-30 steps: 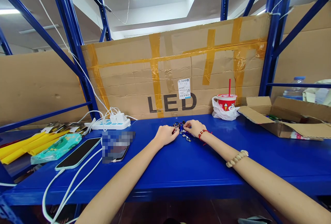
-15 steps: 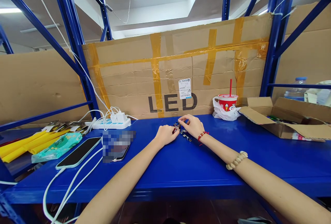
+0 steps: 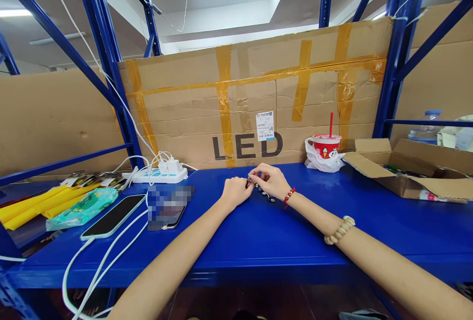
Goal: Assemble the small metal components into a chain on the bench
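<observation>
My left hand rests on the blue shelf with its fingers closed round a small dark-red piece, mostly hidden. Close against it, my right hand pinches thumb and fingertips together at one end of a string of small shiny, dark and pale pieces. The string's loose end trails onto the shelf below my right palm. Its exact kind is too small to make out. Around my right wrist are a red beaded cord and a bracelet of pale beads.
Left on the blue shelf lie a phone, a partly blurred phone, white cables, a power strip, a green packet and yellow-wrapped items. A red cup and an open carton stand right.
My right hand has shifted slightly left, its fingertips now meeting my left hand's. Less of the string shows between the hands.
</observation>
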`<action>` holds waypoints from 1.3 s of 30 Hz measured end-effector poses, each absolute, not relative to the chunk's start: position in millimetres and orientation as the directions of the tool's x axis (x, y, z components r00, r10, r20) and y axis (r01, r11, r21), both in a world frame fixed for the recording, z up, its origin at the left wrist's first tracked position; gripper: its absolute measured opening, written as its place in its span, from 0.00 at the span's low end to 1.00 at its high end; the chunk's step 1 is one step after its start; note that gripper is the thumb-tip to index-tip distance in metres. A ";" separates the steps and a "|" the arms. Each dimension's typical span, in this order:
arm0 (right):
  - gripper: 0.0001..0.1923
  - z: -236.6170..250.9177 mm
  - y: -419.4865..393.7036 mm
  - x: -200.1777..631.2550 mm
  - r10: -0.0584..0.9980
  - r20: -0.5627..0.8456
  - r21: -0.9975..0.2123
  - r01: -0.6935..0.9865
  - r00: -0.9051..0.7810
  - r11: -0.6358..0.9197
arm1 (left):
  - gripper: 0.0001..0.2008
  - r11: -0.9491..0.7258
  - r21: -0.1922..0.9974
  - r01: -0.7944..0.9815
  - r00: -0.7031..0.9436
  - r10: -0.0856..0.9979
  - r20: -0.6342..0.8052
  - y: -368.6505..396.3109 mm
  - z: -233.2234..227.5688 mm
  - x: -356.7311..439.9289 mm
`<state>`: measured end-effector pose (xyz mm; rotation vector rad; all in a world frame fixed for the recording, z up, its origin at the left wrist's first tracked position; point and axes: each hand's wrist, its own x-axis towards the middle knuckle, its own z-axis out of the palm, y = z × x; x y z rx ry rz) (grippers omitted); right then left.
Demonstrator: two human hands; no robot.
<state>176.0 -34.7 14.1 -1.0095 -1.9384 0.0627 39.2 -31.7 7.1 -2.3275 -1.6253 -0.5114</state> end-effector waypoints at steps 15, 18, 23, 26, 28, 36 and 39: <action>0.10 11.6 -31.5 177.3 0.679 0.686 -0.420 0.621 -0.260 0.662 | 0.22 -0.342 -0.062 0.938 0.333 0.831 0.446 -29.0 4.7 38.2; 0.11 11.0 -30.2 177.7 0.680 0.685 -0.428 0.610 -0.263 0.667 | 0.22 -0.342 -0.066 0.937 0.335 0.835 0.436 -29.5 5.2 37.9; 0.10 11.2 -27.6 178.3 0.688 0.683 -0.465 0.581 -0.245 0.668 | 0.23 -0.342 -0.072 0.937 0.339 0.839 0.425 -30.8 6.7 38.1; 0.11 12.1 -26.1 178.8 0.699 0.670 -0.494 0.552 -0.249 0.671 | 0.23 -0.343 -0.078 0.936 0.343 0.840 0.420 -32.1 7.5 38.5; 0.12 12.7 -25.6 179.0 0.707 0.658 -0.520 0.522 -0.260 0.676 | 0.23 -0.343 -0.084 0.936 0.346 0.841 0.416 -32.7 7.9 38.8; 0.14 12.1 -24.9 179.0 0.750 0.605 -0.610 0.451 -0.266 0.652 | 0.23 -0.345 -0.092 0.934 0.352 0.843 0.406 -31.6 7.2 37.7; 0.15 9.8 -22.8 179.2 0.780 0.559 -0.672 0.397 -0.281 0.625 | 0.23 -0.356 -0.090 0.930 0.361 0.842 0.402 -30.9 6.5 37.0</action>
